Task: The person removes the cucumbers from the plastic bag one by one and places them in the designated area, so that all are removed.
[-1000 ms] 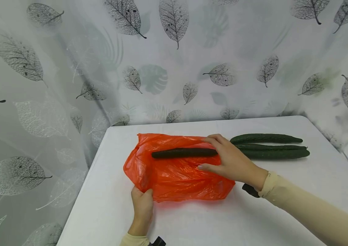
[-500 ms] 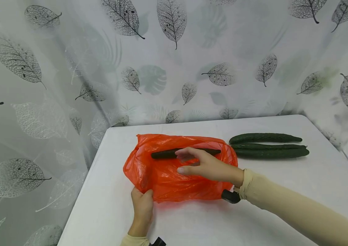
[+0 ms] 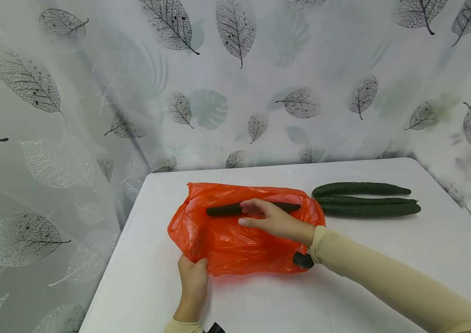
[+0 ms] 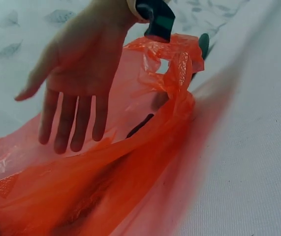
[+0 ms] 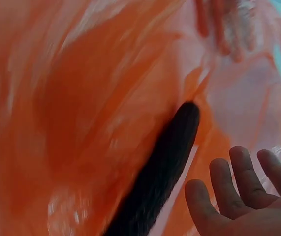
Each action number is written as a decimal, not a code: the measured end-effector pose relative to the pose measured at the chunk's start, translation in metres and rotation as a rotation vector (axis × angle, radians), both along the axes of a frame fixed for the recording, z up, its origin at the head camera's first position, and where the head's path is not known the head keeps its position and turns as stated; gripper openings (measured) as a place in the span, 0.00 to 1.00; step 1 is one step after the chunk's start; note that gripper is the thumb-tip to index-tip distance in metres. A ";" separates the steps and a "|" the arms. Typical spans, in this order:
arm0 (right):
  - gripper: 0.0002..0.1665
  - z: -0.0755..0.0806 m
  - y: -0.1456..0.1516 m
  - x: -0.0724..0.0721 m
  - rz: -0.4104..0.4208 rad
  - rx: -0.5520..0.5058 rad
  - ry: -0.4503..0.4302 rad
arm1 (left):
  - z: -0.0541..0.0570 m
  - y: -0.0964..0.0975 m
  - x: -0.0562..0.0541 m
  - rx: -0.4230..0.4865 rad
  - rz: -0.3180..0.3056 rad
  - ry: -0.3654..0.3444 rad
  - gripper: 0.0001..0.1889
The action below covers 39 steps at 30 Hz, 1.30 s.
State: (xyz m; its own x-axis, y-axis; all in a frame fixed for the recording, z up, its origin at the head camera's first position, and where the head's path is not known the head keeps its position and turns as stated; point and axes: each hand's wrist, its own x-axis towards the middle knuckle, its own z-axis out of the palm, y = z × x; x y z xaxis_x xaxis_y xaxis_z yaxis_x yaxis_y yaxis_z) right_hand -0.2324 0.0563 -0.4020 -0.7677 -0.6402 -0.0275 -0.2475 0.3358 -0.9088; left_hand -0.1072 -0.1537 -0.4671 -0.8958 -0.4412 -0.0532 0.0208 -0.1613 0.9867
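An orange-red plastic bag [image 3: 252,249] lies spread on the table with its opening toward the right. A dark green cucumber [image 3: 224,210] lies inside it, showing through the opening. My left hand [image 3: 193,282] grips the bag's near left corner between thumb and fingers. Over the cucumber's middle, my right hand [image 3: 275,222] has its fingers extended and holds nothing. In the right wrist view the cucumber [image 5: 157,172] lies beside those spread fingers, apart from them. The left wrist view shows the right hand's [image 4: 81,73] palm above the bag [image 4: 145,167].
Several more cucumbers [image 3: 364,208] lie side by side on the white table [image 3: 269,305], right of the bag. A leaf-patterned curtain [image 3: 202,138] hangs behind the table and along the left. A black wrist device [image 3: 303,260] sits on the right sleeve.
My right hand has let go of the cucumber's right end and moved left over it, its fingers now extended. The left hand keeps its grip on the bag's corner.
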 end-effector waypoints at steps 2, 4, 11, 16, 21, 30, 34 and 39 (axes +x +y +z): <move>0.40 -0.003 -0.001 -0.003 -0.010 0.047 0.039 | 0.000 0.000 0.000 -0.001 0.002 -0.003 0.29; 0.43 -0.006 -0.001 -0.007 -0.021 0.083 0.061 | 0.000 0.000 0.000 -0.002 0.005 -0.007 0.29; 0.44 -0.018 0.005 -0.020 -0.078 0.172 0.091 | -0.002 0.000 -0.001 -0.002 0.010 -0.008 0.28; 0.43 -0.026 0.009 -0.029 -0.083 0.209 0.134 | -0.002 0.001 -0.001 -0.004 0.015 -0.004 0.29; 0.48 -0.030 0.011 -0.033 -0.095 0.276 0.117 | -0.001 0.001 -0.002 0.002 0.019 -0.006 0.29; 0.48 -0.035 0.012 -0.035 -0.095 0.402 0.127 | 0.000 0.000 -0.002 -0.003 0.003 -0.010 0.29; 0.49 -0.038 0.012 -0.036 -0.083 0.435 0.158 | 0.000 0.000 -0.002 0.000 -0.008 -0.017 0.29; 0.47 -0.041 0.012 -0.036 -0.062 0.450 0.211 | 0.000 0.000 -0.002 -0.010 -0.007 -0.021 0.29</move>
